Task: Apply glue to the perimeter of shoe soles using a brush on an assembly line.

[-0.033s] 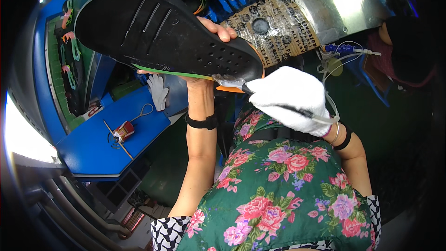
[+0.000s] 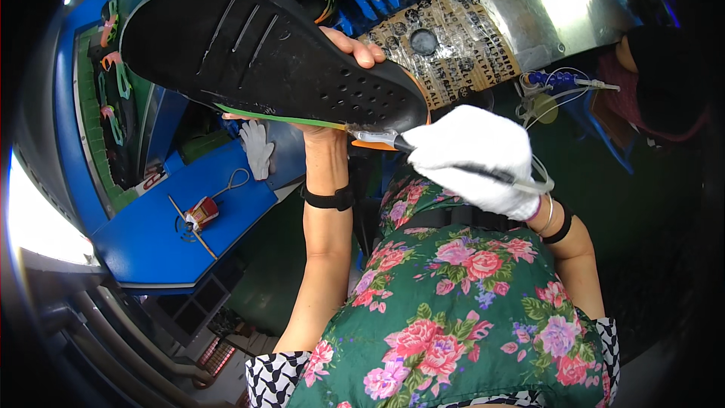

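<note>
A shoe with a black underside and green and orange edges is held sole up. My bare left hand grips it from below, with fingertips curled over the far edge near its narrow end. My right hand, in a white knit glove, is closed round a black-handled brush. The brush's pale, wet-looking tip touches the near side edge of the shoe, by the orange part. A pale flexible tube loops out behind the glove.
A blue table at left bears a white glove and a small red container with a stick. More shoes stand along the far left. A cardboard-covered metal surface lies beyond the shoe. Another person is at right.
My right hand has shifted very slightly, and the tube behind the glove has swung a little. The shoe and my left hand look the same.
</note>
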Tool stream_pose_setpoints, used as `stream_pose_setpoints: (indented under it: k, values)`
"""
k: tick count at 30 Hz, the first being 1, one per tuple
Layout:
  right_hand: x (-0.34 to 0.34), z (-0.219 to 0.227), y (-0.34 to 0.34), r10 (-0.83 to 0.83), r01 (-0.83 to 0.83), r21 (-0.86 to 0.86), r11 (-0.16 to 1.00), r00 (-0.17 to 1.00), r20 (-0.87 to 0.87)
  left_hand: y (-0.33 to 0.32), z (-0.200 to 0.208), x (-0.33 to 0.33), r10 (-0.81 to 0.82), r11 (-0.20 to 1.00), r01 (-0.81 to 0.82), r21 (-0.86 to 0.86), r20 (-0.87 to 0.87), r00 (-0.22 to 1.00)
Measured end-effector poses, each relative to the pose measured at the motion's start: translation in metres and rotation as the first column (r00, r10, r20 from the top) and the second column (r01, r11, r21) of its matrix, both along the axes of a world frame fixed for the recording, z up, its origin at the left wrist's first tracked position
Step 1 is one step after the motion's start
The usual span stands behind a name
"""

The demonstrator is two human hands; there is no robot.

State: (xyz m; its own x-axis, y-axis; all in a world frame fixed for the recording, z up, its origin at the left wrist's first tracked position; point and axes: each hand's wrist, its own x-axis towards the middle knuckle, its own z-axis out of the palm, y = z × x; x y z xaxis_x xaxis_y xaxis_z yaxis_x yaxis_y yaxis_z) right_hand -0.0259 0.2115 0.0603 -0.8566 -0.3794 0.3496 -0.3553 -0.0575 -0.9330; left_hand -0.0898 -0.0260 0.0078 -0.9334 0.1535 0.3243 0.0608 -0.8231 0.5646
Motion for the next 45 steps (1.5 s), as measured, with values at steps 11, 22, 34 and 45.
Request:
stream_pose_setpoints:
  k: [11, 22, 34, 45]
  values:
    - [-0.001, -0.009, 0.009, -0.055, 0.058, 0.052, 0.997, 0.996, -0.064, -0.003, 0.003, -0.002, 0.032, 0.985, -0.034, -0.17, -0.016, 0.999]
    - [0.002, 0.002, 0.009, 0.018, 0.004, 0.116, 0.993, 0.982, -0.187, -0.004, 0.008, -0.011, 0.017, 0.977, -0.033, -0.211, -0.079, 0.997]
    - [0.018, 0.005, -0.005, 0.086, -0.056, 0.114, 0.992, 0.957, -0.276, 0.0, -0.01, -0.008, -0.03, 0.999, 0.03, -0.02, 0.022, 0.999]
    - [0.019, 0.009, -0.003, 0.009, 0.021, 0.114, 0.993, 0.966, -0.259, 0.007, -0.013, -0.011, -0.017, 1.0, 0.014, -0.025, -0.095, 0.995]
